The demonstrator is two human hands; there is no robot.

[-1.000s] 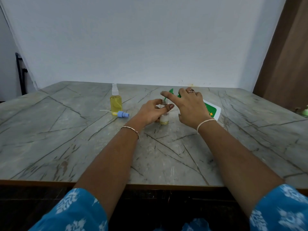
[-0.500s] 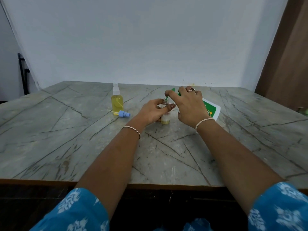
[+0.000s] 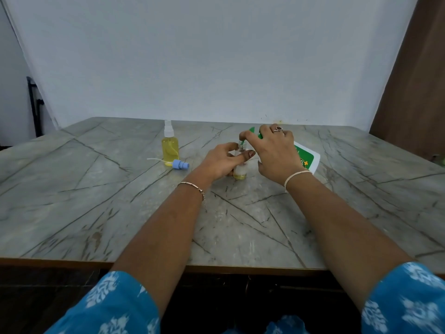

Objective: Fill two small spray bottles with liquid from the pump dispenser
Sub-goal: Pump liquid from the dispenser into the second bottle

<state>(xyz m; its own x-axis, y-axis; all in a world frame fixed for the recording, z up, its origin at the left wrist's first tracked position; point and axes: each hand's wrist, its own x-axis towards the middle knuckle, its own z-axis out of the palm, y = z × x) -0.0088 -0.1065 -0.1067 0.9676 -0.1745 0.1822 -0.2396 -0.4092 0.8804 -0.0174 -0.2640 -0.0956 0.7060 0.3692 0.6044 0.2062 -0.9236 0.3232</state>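
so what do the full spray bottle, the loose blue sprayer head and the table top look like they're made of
Full spray bottle: clear glossy plastic, probably; the yellow liquid shows through it, though glass can't be ruled out.
Loose blue sprayer head: opaque, smooth moulded plastic with a thin white dip tube.
Table top: polished grey-green stone or a stone-look slab, with dark veins and a soft sheen.

The counter (image 3: 101, 201) is grey-green marble with dark veins and a brown edge. The capped spray bottle (image 3: 170, 149) holds yellow liquid under a white top, beside a blue sprayer head (image 3: 180, 164). The pump dispenser (image 3: 307, 159) is white with a green label; the sleeves (image 3: 115, 307) are blue with white floral print.
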